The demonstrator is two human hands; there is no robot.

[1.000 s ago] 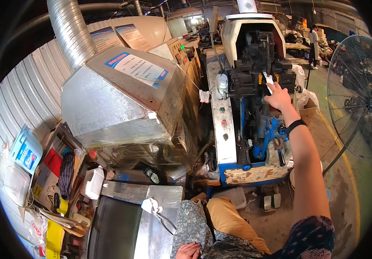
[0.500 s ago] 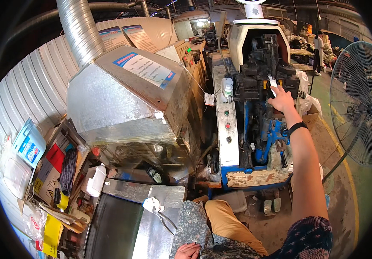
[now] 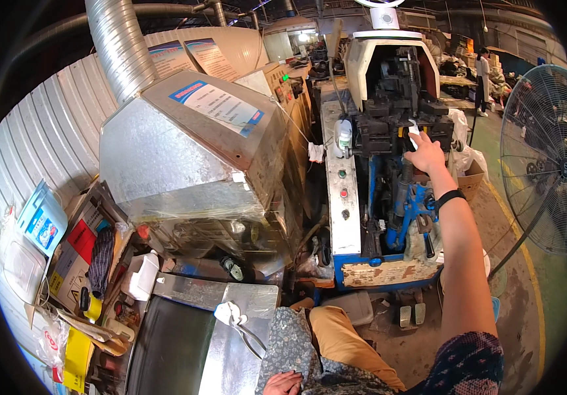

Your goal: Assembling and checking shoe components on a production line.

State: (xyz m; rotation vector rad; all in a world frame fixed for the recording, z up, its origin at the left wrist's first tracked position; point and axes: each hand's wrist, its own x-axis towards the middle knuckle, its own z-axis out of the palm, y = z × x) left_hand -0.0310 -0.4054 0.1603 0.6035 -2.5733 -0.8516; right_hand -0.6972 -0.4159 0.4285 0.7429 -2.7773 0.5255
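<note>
My right hand (image 3: 426, 155) reaches forward to the black clamp head (image 3: 375, 125) of a blue and white machine. Its fingers are closed on a small, narrow white piece (image 3: 414, 135), whose far end reaches up toward the dark metal jaws. What the piece is, and whether the jaws grip it, I cannot make out. My left hand (image 3: 282, 384) lies low on my lap over a patterned apron (image 3: 290, 342), holding nothing that shows. Nearer on the left, pliers (image 3: 252, 339) rest on a metal table with a crumpled white thing (image 3: 229, 313) by their head.
A sheet-metal hood (image 3: 172, 151) with a duct stands left, above a dark conveyor belt (image 3: 172, 342). A white bottle (image 3: 343, 135) hangs beside the machine's button panel (image 3: 343, 197). Foot pedals (image 3: 412, 315) are below. A large fan (image 3: 553, 161) stands right; a person (image 3: 482, 79) is far back.
The view has shifted slightly. My right hand still holds the white piece at the clamp head, its fingers a little differently placed. My left hand stays on my lap.
</note>
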